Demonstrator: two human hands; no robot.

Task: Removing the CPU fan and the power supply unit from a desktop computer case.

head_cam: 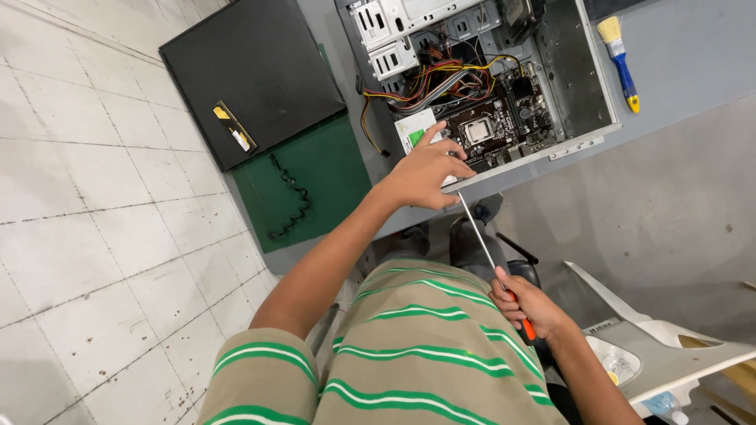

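Observation:
An open desktop computer case [587, 86] lies on a grey table, its green-brown motherboard [504, 118] and bundle of coloured cables [429, 79] exposed. My left hand [428, 169] reaches to the case's near edge, fingers resting by the motherboard and a white-and-green drive [415, 130]. My right hand [528, 305] holds a long screwdriver [480, 240] by its orange handle, low near my lap. Its thin shaft points up toward the case edge below my left hand. I wear a tan shirt with green stripes.
A black side panel [252, 75] lies on a green mat [303, 185] left of the case. A yellow-bristled brush with a blue handle [620, 59] rests right of the case. A white-grey plastic piece [654, 346] sits at lower right. Tiled floor spreads at left.

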